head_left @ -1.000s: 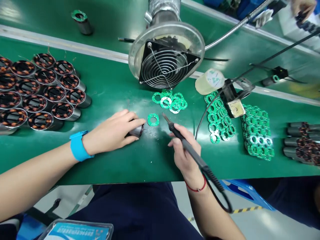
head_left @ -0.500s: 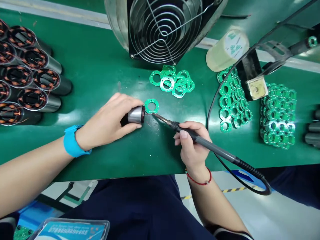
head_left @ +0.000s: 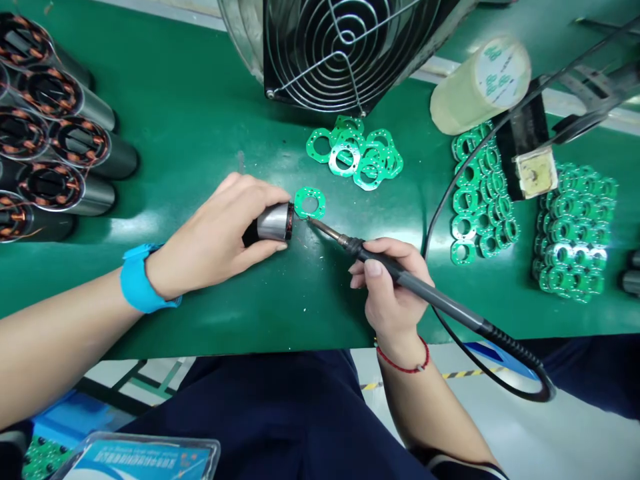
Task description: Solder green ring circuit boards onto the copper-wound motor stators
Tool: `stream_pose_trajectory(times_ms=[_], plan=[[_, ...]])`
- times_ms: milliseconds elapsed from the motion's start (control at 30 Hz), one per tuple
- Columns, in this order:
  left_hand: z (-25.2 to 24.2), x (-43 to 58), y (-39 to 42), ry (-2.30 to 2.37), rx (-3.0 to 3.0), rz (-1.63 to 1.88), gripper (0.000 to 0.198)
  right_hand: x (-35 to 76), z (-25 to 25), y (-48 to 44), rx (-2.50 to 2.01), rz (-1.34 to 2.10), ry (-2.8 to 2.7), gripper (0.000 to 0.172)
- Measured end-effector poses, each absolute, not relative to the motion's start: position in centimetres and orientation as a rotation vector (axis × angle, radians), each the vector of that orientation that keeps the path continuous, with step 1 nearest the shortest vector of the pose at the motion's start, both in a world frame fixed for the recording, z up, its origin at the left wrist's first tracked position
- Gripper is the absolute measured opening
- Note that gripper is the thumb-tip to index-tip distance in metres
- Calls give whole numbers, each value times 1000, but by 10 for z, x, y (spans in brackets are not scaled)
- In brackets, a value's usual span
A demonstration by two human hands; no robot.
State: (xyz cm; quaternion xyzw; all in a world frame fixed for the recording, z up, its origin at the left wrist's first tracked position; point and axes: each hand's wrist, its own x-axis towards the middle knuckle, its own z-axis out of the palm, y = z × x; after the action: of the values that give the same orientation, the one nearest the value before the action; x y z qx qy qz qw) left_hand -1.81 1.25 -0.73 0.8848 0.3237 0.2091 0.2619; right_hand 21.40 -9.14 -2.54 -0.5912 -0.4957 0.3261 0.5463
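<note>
Single head-worn view, forward and down, close above the green bench (head_left: 190, 127)

The left hand (head_left: 220, 230) lay palm down, left of the lone green ring (head_left: 299, 200), thumb and fingers curved in an opposed grasp. The left forearm (head_left: 75, 340) sloped toward the ring. The right hand (head_left: 397, 287), to the ring's near right, maintained a pen-type grip, fingers flexed. The right forearm (head_left: 430, 413) angled toward the ring.
</note>
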Motion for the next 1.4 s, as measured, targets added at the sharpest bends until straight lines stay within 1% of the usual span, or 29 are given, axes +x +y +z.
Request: stream_pose_trajectory(times_ms=[200,367,633,733,833,967,1067,1167,1300,1400], plan=[[-6,-18,12,918,2312,577,31,213,-25,-92,-1385,755,-1108,14],[-6,-17,14,982,2290,511,31,213,-24,-90,-1400,794,-1172,14],[-7,-16,14,951,2282,517,31,214,-25,-93,-1420,754,-1213,13],[-7,-16,14,945,2277,511,31,215,-25,-94,-1465,686,-1290,12],[-8,-15,14,944,2271,501,31,214,-22,-94,-1501,549,-1439,9],[-8,-15,14,965,2253,495,30,211,-19,-94,-1463,424,-1598,7],[-7,-14,14,967,2251,493,29,211,-23,-96,-1429,460,-1536,12],[-7,-14,14,951,2272,490,28,214,-28,-98,-1351,452,-1471,20],[-8,-14,13,972,2268,502,28,216,-31,-98,-1348,472,-1509,36],[-7,-14,14,963,2284,499,28,216,-25,-97,-1363,513,-1551,40]])
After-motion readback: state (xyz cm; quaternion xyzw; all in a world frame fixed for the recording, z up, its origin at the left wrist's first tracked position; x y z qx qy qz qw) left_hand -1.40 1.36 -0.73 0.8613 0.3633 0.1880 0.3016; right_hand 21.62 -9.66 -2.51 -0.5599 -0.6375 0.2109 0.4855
